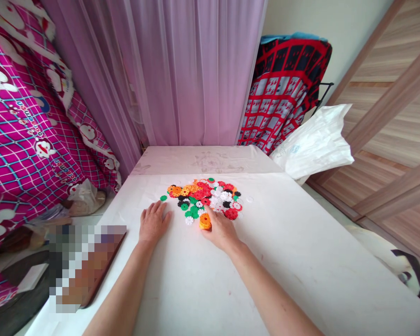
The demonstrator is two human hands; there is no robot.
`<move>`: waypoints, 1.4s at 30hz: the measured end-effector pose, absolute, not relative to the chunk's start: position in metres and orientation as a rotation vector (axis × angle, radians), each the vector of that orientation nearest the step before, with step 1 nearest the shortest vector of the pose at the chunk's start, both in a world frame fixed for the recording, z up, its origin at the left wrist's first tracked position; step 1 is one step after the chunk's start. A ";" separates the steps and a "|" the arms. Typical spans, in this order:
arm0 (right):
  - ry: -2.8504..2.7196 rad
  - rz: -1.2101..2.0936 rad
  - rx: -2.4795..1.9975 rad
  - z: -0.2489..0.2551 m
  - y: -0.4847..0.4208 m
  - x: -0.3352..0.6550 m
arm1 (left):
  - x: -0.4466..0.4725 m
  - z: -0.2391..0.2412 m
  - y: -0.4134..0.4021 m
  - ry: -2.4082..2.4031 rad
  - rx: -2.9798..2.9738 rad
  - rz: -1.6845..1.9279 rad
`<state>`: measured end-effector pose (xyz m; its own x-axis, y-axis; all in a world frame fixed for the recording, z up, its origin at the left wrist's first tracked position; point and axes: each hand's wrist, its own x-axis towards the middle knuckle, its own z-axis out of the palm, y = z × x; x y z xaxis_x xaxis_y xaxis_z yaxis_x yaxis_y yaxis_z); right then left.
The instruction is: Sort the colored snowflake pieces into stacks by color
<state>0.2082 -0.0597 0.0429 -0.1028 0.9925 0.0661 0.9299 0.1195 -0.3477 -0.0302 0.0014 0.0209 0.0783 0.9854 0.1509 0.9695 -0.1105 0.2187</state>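
Observation:
A spread of flat plastic snowflake discs in red, white, orange, green and black lies on the white table. My right hand is at the near edge of the spread, its fingers closed around a small stack of orange snowflake discs. To the left of the spread, my left hand rests palm down on the table with its fingers stretched out and nothing in it. One green disc lies just beyond its fingertips. A white disc sits near the orange stack.
The white table reaches toward a purple curtain. A reddish-brown, partly pixelated flat object lies at the table's left edge. At the far right stand a white bag and a red-and-black checked cloth. Pink patterned fabric hangs left.

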 end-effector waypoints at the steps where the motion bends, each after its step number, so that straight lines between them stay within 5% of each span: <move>1: -2.121 0.314 -1.906 0.043 -0.059 0.208 | -0.030 0.021 0.001 2.052 2.259 0.402; 21: -2.054 0.313 -1.921 0.051 -0.052 0.225 | -0.031 0.018 0.002 2.042 2.260 0.458; 42: -1.645 0.003 -2.347 0.047 0.028 0.393 | -0.041 0.010 0.006 2.107 2.327 0.372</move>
<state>0.3928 0.0276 0.0468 0.3539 0.9225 0.1544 0.9219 -0.3161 -0.2240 -0.0408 0.0063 0.0096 0.0841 0.9789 0.1862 0.9835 -0.1116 0.1425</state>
